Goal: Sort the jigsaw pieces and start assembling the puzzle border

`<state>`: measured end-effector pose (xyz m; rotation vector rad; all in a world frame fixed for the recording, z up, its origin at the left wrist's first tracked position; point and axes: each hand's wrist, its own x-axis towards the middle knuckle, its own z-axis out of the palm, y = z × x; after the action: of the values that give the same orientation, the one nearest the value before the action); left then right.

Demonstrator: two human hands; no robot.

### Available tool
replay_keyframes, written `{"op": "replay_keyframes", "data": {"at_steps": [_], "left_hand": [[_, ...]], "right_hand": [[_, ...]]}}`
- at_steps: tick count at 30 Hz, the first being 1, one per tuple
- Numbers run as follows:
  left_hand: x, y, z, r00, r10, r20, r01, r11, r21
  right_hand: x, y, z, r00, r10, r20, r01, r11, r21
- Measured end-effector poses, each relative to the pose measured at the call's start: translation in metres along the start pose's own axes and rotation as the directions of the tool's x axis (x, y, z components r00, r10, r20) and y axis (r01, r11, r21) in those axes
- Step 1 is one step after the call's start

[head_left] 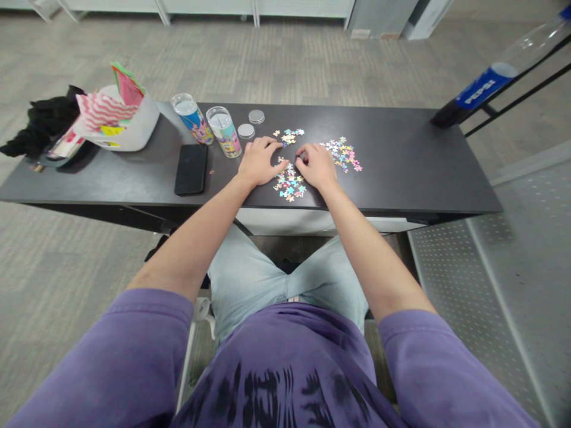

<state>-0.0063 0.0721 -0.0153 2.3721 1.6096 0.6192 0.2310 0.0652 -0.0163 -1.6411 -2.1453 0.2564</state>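
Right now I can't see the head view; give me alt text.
A person's left hand and right hand are among loose puzzle pieces on a dark table. To their left: two printed cups and a white basket; a Pepsi bottle is at the right.

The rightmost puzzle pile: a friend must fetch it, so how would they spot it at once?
On the dark table, find the right hand. The puzzle pile lies just past its outer side, away from the left hand. The far pile and near pile both lie left of the right hand; this one has pink pieces at its right edge.
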Motion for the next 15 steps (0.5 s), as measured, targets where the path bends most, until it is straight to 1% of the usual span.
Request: {"op": "replay_keyframes", "data": {"at_steps": [15], "left_hand": [[0.0, -0.0003, -0.0001, 1.0, 0.007, 0.003, -0.007, 1.0, 0.006]], "right_hand": [[0.0008, 0.0044, 0.0034, 0.999, -0.016, -0.027, 0.016, 1.0, 0.017]]}}
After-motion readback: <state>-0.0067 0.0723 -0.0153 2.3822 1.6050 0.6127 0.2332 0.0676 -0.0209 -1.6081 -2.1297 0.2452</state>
